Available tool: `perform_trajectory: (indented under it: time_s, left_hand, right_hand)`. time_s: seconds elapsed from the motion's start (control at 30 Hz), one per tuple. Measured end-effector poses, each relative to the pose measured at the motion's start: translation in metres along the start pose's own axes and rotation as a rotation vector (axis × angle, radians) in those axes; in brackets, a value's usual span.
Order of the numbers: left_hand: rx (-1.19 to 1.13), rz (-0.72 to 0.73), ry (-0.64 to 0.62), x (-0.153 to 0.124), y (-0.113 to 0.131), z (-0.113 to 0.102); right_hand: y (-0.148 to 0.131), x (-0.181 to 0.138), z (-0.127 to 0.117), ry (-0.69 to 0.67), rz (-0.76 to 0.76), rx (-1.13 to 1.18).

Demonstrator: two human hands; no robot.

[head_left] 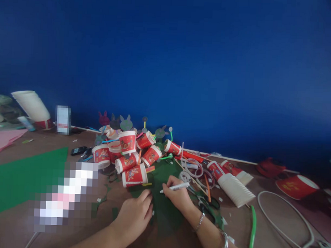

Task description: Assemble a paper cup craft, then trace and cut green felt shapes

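Note:
In my right hand (177, 196) a white marker pen (181, 186) is gripped, its tip pointing left, just above a dark green sheet of paper (166, 220). My left hand (135, 211) rests at the left edge of that sheet with its fingers curled together; what they hold, if anything, is hidden. Directly beyond both hands, a pile of red and white paper cups (135, 176) lies on the table, several of them on their sides. Grey rabbit-head cut-outs (126, 122) stick up from the pile. Scissors (206, 208) with dark handles lie right of my right wrist.
A large green sheet (22, 178) covers the left side, near a stack of white cups (33, 106). Nested cups (236, 189), a green tube (252, 228) and a looped white cable (287, 204) lie on the right. A blue wall (167, 66) rises behind the table.

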State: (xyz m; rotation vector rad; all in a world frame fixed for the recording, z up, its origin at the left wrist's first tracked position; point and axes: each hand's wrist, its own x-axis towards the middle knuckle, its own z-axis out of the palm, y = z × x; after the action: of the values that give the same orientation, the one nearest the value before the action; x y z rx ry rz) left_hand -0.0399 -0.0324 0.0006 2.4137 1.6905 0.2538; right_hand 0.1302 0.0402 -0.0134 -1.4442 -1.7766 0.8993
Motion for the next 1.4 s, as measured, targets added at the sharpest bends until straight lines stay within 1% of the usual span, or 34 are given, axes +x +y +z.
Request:
perform_trajectory:
  time_s: [0.23, 0.43, 0.57, 0.73, 0.9, 1.4]
  left_hand:
    - [-0.014, -0.007, -0.003, -0.0008, 0.0013, -0.0017]
    - [-0.017, -0.006, 0.003, -0.0017, 0.0009, -0.0004]
    - [-0.015, -0.012, 0.003, -0.0009, 0.0010, -0.0004]
    - [-0.021, -0.016, -0.008, -0.0004, 0.0019, -0.0029]
    - [-0.032, -0.017, -0.014, -0.0002, 0.0025, -0.0041]
    - [-0.018, -0.017, -0.012, 0.0003, 0.0021, -0.0040]
  right_hand:
    - [-0.0004, -0.0016, -0.0001, -0.014, -0.023, -0.009]
    - [-0.0012, -0.0011, -0.0002, 0.010, -0.037, -0.045]
    - [-0.0019, -0.0007, -0.0007, -0.004, -0.023, -0.031]
    - [-0.0033, -0.0011, -0.0014, 0.009, -0.043, -0.009]
    - [-0.0039, -0.0014, -0.0017, -0.020, -0.019, 0.008]
    - [-0.0057, -0.0019, -0.0020, -0.013, -0.025, -0.017]
